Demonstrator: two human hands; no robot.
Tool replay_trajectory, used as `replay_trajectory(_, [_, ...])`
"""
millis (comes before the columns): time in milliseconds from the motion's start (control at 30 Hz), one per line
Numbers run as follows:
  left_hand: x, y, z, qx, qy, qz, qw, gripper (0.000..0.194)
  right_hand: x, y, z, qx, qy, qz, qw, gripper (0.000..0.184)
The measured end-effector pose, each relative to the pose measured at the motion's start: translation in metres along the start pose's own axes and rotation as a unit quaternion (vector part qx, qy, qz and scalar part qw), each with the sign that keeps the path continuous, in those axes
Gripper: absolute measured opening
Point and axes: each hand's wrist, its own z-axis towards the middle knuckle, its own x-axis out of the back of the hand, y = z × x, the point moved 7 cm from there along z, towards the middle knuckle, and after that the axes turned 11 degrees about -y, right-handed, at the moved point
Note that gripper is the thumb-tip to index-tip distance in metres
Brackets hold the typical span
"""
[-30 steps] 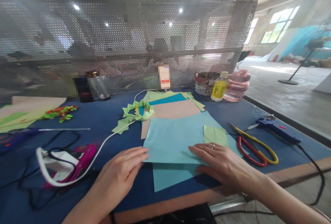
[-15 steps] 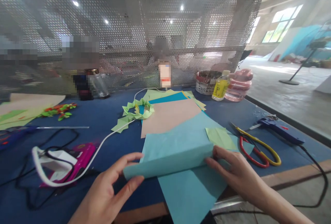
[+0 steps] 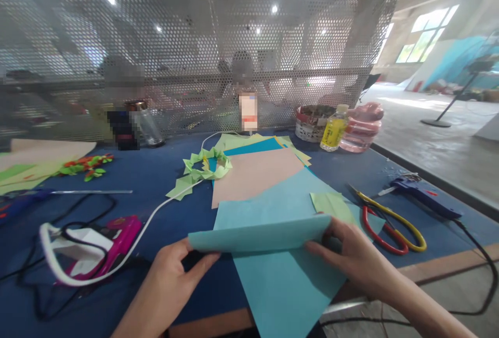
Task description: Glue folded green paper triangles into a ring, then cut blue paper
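A sheet of light blue paper [image 3: 257, 236] is folded over along its near side, the fold running between my two hands. My left hand [image 3: 183, 270] pinches its left end, thumb below and fingers partly hidden behind the paper. At the right end my right hand [image 3: 343, 244] grips it between thumb and fingers. Another blue sheet [image 3: 280, 286] lies beneath and hangs over the table's front edge. Beyond the fold are a beige sheet [image 3: 253, 174] and a small pale green piece of paper [image 3: 331, 205]. Scissors [image 3: 390, 223] with red and yellow handles lie right of my right hand.
A blue utility knife-like tool with a cord [image 3: 424, 195] lies far right. A pink device [image 3: 120, 239] with cables is on the left. A green paper wreath [image 3: 208, 166] lies mid-table. At the back stand a yellow-labelled bottle [image 3: 332, 132], a pink jug [image 3: 358, 132] and a phone [image 3: 248, 112].
My left hand has moved slightly up and right with its end of the paper. The rolled near side now looks flatter and straighter. My right hand has shifted slightly right.
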Motion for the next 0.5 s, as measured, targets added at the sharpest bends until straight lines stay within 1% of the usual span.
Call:
replay_trajectory(33, [0.002, 0.0, -0.001, -0.002, 0.009, -0.004, 1.0, 0.023, 0.0, -0.001, 0.0, 0.0, -0.01, -0.006, 1.0, 0.013])
replay_trajectory(100, [0.007, 0.001, -0.004, 0.0, 0.051, -0.022, 0.998, 0.025, 0.005, -0.005, -0.001, 0.008, 0.004, -0.026, 1.0, 0.015])
replay_trajectory(167, [0.015, 0.005, -0.009, 0.009, 0.111, -0.052, 0.992, 0.027, 0.015, -0.013, -0.002, 0.03, 0.055, -0.039, 0.997, 0.017])
replay_trajectory(200, [0.019, 0.008, -0.011, 0.015, 0.135, -0.069, 0.988, 0.029, 0.02, -0.018, -0.003, 0.046, 0.083, -0.038, 0.995, 0.017])
replay_trajectory(233, [0.021, 0.013, -0.013, 0.017, 0.146, -0.084, 0.986, 0.032, 0.025, -0.024, -0.003, 0.061, 0.105, -0.03, 0.992, 0.017])
replay_trajectory(333, [0.032, 0.03, -0.013, 0.013, 0.155, -0.124, 0.98, 0.038, 0.037, -0.038, 0.0, 0.087, 0.134, 0.028, 0.987, 0.018])
replay_trajectory(400, [0.041, 0.043, -0.01, -0.009, 0.147, -0.141, 0.979, 0.042, 0.045, -0.045, 0.003, 0.088, 0.15, 0.082, 0.981, 0.018])
replay_trajectory(467, [0.049, 0.051, -0.006, -0.017, 0.148, -0.158, 0.976, 0.044, 0.05, -0.051, 0.007, 0.088, 0.153, 0.15, 0.973, 0.021])
replay_trajectory(500, [0.052, 0.053, -0.004, -0.015, 0.152, -0.171, 0.973, 0.044, 0.051, -0.054, 0.009, 0.086, 0.145, 0.187, 0.968, 0.024])
